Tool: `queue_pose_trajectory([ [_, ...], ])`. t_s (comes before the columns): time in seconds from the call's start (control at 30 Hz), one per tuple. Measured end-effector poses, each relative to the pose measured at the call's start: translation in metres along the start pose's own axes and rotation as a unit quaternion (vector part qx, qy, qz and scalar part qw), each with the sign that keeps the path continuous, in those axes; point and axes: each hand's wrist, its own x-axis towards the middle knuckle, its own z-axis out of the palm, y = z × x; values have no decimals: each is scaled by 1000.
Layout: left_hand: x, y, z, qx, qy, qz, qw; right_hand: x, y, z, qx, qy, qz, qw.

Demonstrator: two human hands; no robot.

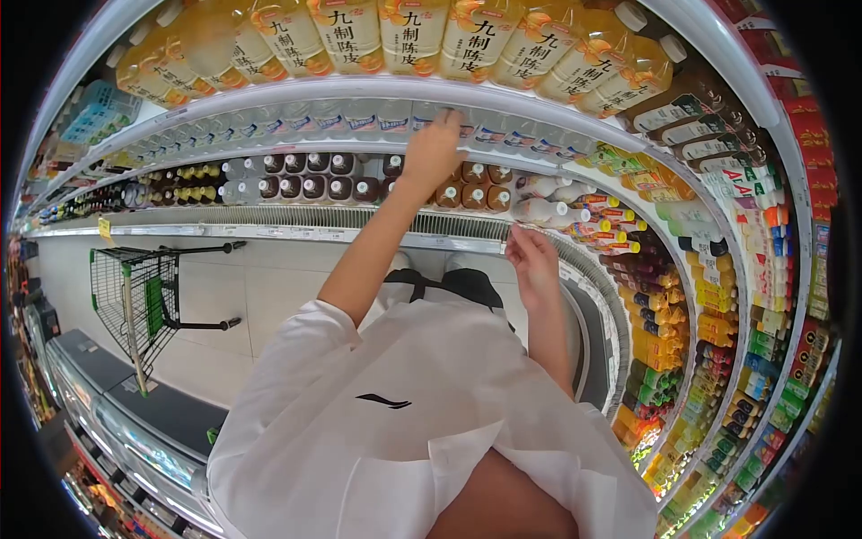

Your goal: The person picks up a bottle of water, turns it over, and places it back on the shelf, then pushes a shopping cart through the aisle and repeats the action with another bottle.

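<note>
My left hand (435, 148) is stretched up to the shelf of clear bottles with blue labels (395, 117). Its bent fingers close on a clear bottle (422, 114) in that row, partly hidden behind the hand. Below it stand bottles of brown drink with white caps (474, 196). My right hand (533, 260) hangs in front of the lower shelf edge, fingers loosely bent and apart, with nothing visible in it. Nearest to it are white bottles (539, 210) lying tilted on the bottom shelf.
Large yellow-orange bottles (409, 36) line the shelf above. On the right, the shelving (620, 310) curves round with many coloured drinks. A shopping cart (148, 301) stands behind on the left on the tiled floor (211, 350). Beyond it runs a low chiller case (126, 404).
</note>
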Motion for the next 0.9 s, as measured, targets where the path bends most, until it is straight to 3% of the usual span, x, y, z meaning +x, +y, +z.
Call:
queue_pose_trajectory([
  [0.03,5,-8,2,20,32,-23,999,-3,-3,1,-4,7,7,1000],
  [0.13,17,-24,12,20,-9,-91,996,-4,-5,5,-2,23,35,999],
  [0.27,22,-18,21,20,20,-42,999,-3,-3,6,31,19,61,997],
  [0.47,32,-18,15,92,-21,-115,989,-6,-5,16,26,3,66,997],
  [0.57,30,-32,24,121,-30,-110,986,-6,-3,16,15,1,65,998],
  [0.67,29,-46,29,112,-48,-160,980,-6,-1,21,16,2,62,998],
  [0.9,2,-40,6,33,-10,-163,986,-4,-1,39,10,-12,68,998],
])
